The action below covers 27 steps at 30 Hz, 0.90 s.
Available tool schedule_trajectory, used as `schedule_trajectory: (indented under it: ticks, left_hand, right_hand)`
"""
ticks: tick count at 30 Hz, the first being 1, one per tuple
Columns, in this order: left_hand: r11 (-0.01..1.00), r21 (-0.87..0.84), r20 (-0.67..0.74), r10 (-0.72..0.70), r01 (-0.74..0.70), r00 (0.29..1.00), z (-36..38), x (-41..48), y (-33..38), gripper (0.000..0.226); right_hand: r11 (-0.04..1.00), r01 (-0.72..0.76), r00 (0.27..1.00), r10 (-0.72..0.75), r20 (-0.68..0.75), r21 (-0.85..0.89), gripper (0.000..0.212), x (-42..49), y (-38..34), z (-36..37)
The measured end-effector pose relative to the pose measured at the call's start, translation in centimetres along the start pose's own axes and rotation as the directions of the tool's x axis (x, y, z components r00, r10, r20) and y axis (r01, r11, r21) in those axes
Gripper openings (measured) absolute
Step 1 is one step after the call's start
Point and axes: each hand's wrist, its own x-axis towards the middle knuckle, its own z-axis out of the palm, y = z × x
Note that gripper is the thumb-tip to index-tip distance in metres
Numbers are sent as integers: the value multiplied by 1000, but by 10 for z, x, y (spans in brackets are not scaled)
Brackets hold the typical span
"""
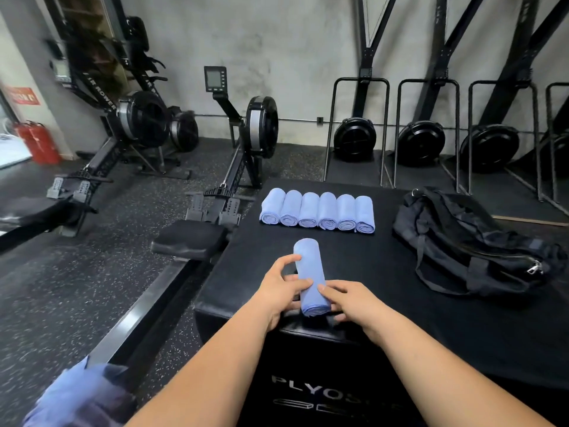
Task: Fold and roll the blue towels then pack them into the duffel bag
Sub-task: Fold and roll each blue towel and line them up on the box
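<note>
One towel roll [309, 266] between fingers [332, 290]

Indoor, moderate level, diffuse overhead light, no hard shadows. Bright patch [9, 149] at 9 o'clock edge clipped to white. Wall [292, 41] at 12 o'clock evenly lit, mottled. Soft sheen on black box [228, 291] edge, left of centre. Duffel bag [462, 241] at 3 o'clock near-crushed blacks, little detail. Centre sharp: rolled towel [309, 266] and towel row [317, 211] crisp. Blue cloth [77, 396] at 7 o'clock smeared, out of focus. Wide-angle distortion: rack frames [502, 83] at 2 o'clock lean. Edges slightly soft.
</note>
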Motion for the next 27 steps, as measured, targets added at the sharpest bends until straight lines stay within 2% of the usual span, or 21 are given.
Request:
schedule_trajectory:
  ticks: [3, 6, 11, 14, 18, 24, 27]
  left_hand:
    - [994, -105, 7, 28, -28, 1000, -5, 0, 7, 48]
    - [990, -132, 4, 57, -56, 998, -10, 2, 15, 44]
    - [984, -127, -77, 115, -124, 990, -23, 17, 29, 40]
    - [984, -83, -106, 149, -158, 983, -34, 26, 32, 35]
    - [979, 2, -69, 206, -206, 976, -48, 41, 34, 33]
    - [923, 274, 2, 279, -269, 960, -68, 77, 42, 42]
    - [899, 335, 4, 298, -281, 955, -73, 104, 57, 43]
  right_hand:
    - [983, -51, 997, 40, 65, 178, 31, 6, -15, 2]
    - [957, -15, 995, -15, 100, 289, 37, 8, -31, 7]
    - [953, 140, 985, -162, 61, 270, 50, 15, -55, 25]
    - [942, 163, 978, -195, 81, 294, 57, 24, -59, 30]
    - [933, 177, 977, -204, 56, 314, 53, 45, -63, 37]
    - [928, 191, 982, -180, -62, 320, 50, 93, -74, 45]
    - [919, 206, 978, -178, -111, 335, 49, 126, -82, 46]
